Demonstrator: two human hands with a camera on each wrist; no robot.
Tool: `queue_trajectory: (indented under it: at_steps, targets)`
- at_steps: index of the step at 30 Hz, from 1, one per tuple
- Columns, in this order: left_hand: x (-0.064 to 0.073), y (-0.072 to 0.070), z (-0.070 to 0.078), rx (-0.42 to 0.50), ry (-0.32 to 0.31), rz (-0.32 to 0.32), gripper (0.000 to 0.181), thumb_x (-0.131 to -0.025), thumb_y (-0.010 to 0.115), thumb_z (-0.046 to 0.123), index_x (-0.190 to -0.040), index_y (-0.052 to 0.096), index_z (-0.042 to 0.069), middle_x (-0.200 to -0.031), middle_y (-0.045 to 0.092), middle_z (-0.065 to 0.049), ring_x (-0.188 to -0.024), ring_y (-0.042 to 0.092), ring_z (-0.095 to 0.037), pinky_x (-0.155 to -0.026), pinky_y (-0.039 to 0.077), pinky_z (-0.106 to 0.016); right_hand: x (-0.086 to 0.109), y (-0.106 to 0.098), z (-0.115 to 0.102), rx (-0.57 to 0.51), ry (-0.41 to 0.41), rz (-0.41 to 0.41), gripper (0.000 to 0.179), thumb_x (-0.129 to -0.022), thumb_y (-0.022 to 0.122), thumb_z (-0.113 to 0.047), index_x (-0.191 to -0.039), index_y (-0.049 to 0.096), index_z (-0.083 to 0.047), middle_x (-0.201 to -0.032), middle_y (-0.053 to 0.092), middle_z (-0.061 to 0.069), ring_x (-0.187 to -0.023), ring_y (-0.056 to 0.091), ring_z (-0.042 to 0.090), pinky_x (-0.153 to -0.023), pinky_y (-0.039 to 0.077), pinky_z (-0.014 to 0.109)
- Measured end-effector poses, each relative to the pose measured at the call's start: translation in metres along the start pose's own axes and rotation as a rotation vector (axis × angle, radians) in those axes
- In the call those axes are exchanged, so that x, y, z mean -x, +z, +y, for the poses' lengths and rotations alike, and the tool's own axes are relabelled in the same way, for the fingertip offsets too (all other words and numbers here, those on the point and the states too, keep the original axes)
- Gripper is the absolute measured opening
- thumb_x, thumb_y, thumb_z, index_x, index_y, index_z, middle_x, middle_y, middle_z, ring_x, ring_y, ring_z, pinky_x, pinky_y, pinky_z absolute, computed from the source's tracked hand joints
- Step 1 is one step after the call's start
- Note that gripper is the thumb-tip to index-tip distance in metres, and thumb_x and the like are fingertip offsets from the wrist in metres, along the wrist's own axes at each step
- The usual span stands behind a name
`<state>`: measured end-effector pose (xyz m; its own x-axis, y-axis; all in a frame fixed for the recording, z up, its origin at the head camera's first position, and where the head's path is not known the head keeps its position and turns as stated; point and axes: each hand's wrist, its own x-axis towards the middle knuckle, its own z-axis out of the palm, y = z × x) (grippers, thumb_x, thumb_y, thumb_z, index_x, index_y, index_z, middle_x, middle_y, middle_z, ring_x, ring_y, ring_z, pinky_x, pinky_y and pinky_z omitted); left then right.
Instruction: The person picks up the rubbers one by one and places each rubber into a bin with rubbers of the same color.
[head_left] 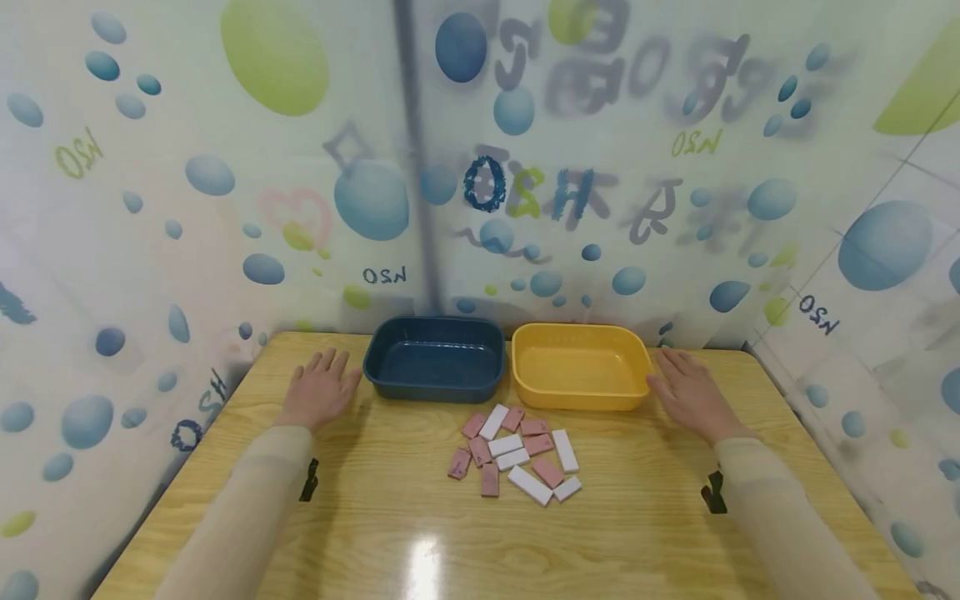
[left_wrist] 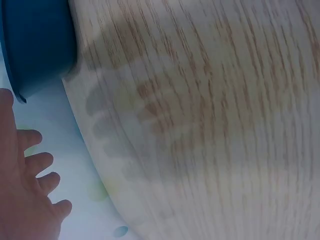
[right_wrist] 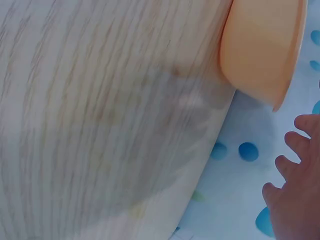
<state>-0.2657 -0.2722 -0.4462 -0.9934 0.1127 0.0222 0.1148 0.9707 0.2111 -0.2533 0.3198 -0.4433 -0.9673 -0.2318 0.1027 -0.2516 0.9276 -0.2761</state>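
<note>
My left hand (head_left: 321, 390) is held beside the left end of a dark blue plastic bin (head_left: 433, 393), fingers straight and nothing in them. At the right end of a yellow plastic bin (head_left: 581, 402), my right hand (head_left: 692, 398) is held with its fingers extended and no object in it; whether it touches the rim I cannot tell. Both bins show bare bottoms. In front of them lies a loose cluster of small flat pieces, some pink (head_left: 460, 463) with faint dark marks and some white (head_left: 530, 485). The wrist views show each hand near its bin.
All of this stands on a light wood-grain table (head_left: 375, 517). A patterned curtain (head_left: 300, 208) with blue and green drops hangs close behind the bins and along both sides. A bright reflection lies at the table's front.
</note>
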Motion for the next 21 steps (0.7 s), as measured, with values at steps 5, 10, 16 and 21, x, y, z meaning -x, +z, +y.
queue_trajectory:
  at_steps: [5, 10, 16, 21]
  targets:
    - [-0.004, 0.001, 0.004, -0.001, 0.013, 0.021, 0.066, -0.112, 0.03, 0.041, -0.155, 0.035, -0.009, -0.16, 0.031, -0.034, -0.147, 0.027, -0.055, -0.118, 0.02, -0.069, -0.004, -0.001, -0.011, -0.01, -0.022, 0.02, 0.065, -0.111, 0.039, -0.037, -0.155, 0.032, 0.011, -0.161, 0.028, 0.033, -0.148, 0.022, 0.054, -0.119, 0.016, 0.068]
    - [-0.005, 0.002, 0.01, -0.009, 0.028, 0.027, 0.067, -0.112, 0.03, 0.042, -0.154, 0.036, -0.01, -0.157, 0.036, -0.035, -0.144, 0.033, -0.054, -0.117, 0.024, -0.067, -0.007, 0.0, -0.023, -0.038, -0.035, 0.019, 0.065, -0.111, 0.041, -0.036, -0.155, 0.033, 0.011, -0.162, 0.028, 0.033, -0.149, 0.022, 0.053, -0.12, 0.015, 0.068]
    - [-0.006, 0.001, 0.016, -0.018, 0.048, 0.012, 0.065, -0.112, 0.033, 0.039, -0.154, 0.035, -0.011, -0.154, 0.039, -0.035, -0.142, 0.036, -0.054, -0.116, 0.027, -0.067, -0.009, 0.005, -0.037, -0.037, -0.081, 0.04, 0.061, -0.11, 0.046, -0.031, -0.152, 0.037, 0.012, -0.16, 0.032, 0.033, -0.148, 0.026, 0.053, -0.12, 0.018, 0.066]
    - [-0.011, 0.005, 0.02, -0.014, 0.047, 0.0, 0.066, -0.111, 0.032, 0.039, -0.153, 0.034, -0.012, -0.153, 0.041, -0.035, -0.141, 0.038, -0.052, -0.116, 0.029, -0.065, -0.013, 0.009, -0.05, -0.042, -0.104, 0.04, 0.061, -0.11, 0.045, -0.032, -0.153, 0.038, 0.01, -0.16, 0.033, 0.031, -0.149, 0.026, 0.052, -0.121, 0.018, 0.064]
